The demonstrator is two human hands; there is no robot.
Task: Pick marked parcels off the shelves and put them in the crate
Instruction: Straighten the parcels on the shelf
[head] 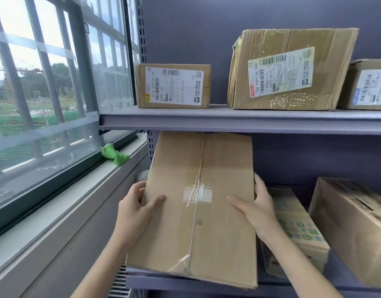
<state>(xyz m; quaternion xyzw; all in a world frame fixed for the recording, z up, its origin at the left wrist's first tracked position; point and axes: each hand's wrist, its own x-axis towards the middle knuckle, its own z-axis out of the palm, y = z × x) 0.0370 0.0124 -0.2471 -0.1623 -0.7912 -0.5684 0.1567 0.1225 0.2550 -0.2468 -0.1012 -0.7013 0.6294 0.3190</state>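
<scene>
Two hands grip one plain parcel at the lower shelf's front-left corner.
I see my left hand and right hand clasping its sides; its taped top bears no readable label.

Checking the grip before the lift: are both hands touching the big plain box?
Touching. The head view shows the left hand and right hand clasping opposite edges of the plain box.

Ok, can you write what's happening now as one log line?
step: gripping parcel | left hand: on left edge | right hand: on right edge | object: large plain brown cardboard box | place: lower grey shelf
</scene>
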